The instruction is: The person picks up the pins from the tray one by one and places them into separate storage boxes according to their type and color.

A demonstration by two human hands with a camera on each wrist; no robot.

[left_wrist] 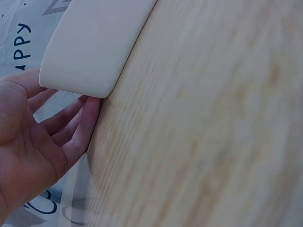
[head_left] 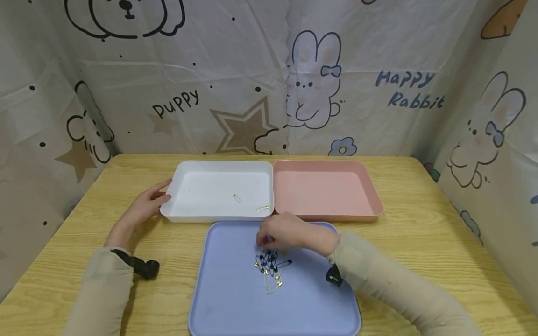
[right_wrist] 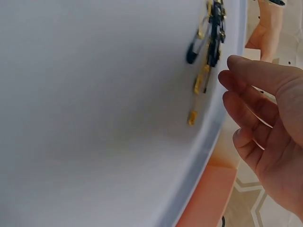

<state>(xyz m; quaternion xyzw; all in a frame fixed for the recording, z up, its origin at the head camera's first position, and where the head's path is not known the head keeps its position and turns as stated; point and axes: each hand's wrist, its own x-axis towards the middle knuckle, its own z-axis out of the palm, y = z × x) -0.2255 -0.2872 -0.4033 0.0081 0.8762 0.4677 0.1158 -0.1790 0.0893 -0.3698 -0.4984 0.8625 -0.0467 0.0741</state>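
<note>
My left hand (head_left: pixel 145 205) rests its fingers against the left end of a white tray (head_left: pixel 201 218), fingers fairly straight at the rim and near the tabletop. In the left wrist view, the fingertips (left_wrist: pixel 92 106) touch the tray's corner. Two gold safety pins (head_left: pixel 237 198) lie inside the white tray. My right hand (head_left: pixel 283 232) is over the far part of a blue tray (head_left: pixel 235 298), just beyond a pile of black and gold safety pins (head_left: pixel 269 263). In the right wrist view, its loosely bent fingers (right_wrist: pixel 241 106) are beside the pile, with nothing visible between them.
A pink tray (head_left: pixel 323 189) stands right of the white one, their ends side by side. Both sit behind the blue tray on a wooden table (head_left: pixel 168 280). A printed cloth (head_left: pixel 244 56) hangs behind and at the sides. Black straps with small devices (head_left: pixel 145 268) are on both wrists.
</note>
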